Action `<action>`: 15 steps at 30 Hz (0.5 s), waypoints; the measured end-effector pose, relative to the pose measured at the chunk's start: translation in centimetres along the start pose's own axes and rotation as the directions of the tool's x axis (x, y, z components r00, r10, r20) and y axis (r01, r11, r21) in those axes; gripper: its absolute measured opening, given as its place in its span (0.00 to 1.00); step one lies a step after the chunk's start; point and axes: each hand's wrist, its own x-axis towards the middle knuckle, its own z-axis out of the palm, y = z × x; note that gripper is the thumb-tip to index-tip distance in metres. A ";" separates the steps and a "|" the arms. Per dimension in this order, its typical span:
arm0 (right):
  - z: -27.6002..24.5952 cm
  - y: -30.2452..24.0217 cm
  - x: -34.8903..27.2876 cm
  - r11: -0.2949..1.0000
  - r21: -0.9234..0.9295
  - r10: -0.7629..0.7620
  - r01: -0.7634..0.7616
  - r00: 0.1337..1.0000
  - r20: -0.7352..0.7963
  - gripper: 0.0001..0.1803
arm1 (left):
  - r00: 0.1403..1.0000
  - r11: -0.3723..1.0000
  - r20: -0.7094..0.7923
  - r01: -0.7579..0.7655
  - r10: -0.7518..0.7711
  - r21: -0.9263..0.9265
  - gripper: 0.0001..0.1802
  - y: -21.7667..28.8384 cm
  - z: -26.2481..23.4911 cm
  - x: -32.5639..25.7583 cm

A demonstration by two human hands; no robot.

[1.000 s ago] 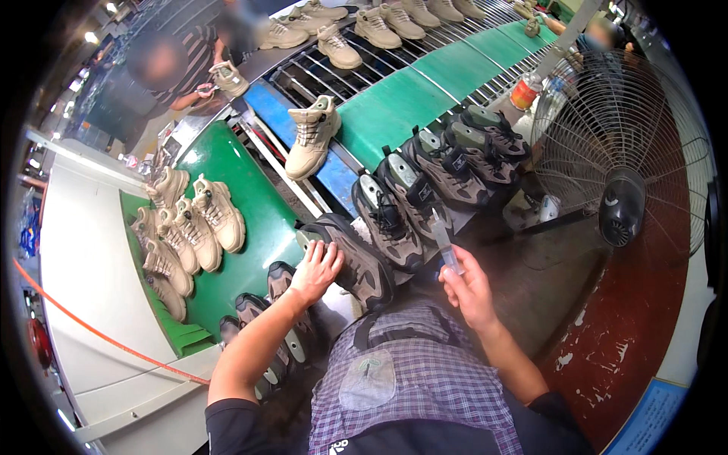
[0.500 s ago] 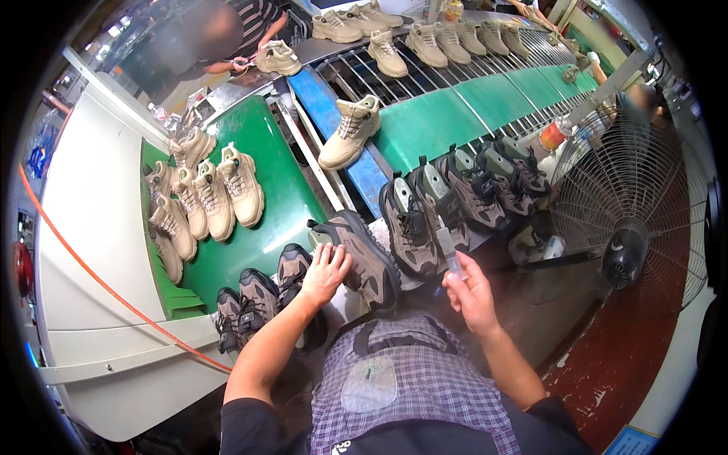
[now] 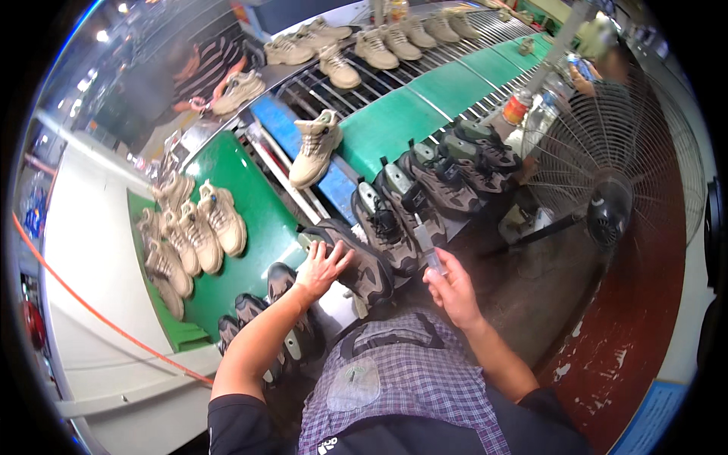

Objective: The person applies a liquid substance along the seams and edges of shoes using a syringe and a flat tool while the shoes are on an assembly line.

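Observation:
A brown-and-black hiking shoe (image 3: 362, 267) is tipped onto its side at the table's near edge, its sole facing the row of shoes to its right. My left hand (image 3: 324, 265) lies on its upper with the fingers spread. Between the fingers of my right hand (image 3: 453, 290) is a clear syringe (image 3: 425, 241), its tip pointing up and away from me toward the neighbouring shoes. Whatever is inside the syringe is too small to tell. Right beside it stands a laced brown shoe (image 3: 385, 231) with a pale green last in its opening.
More brown shoes (image 3: 444, 182) continue rightward; others (image 3: 292, 318) stand left of my forearm. Beige boots (image 3: 220, 220) crowd the green belt (image 3: 254, 189). A single beige boot (image 3: 315, 152) rests on a blue beam. At right stands a large fan (image 3: 610, 205). A person (image 3: 216, 68) handles a boot opposite.
My view has shifted, so the scene sits lower and further left. My left fingers have spread wider on the tipped shoe. The syringe stays in my right hand. The person opposite has shifted their boot.

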 end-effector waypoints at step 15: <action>-2.3 1.1 -1.2 0.995 -0.002 -0.095 0.095 0.991 -0.094 0.27 | 0.984 0.982 0.173 0.078 -0.048 -0.171 0.23 -3.4 -7.2 0.4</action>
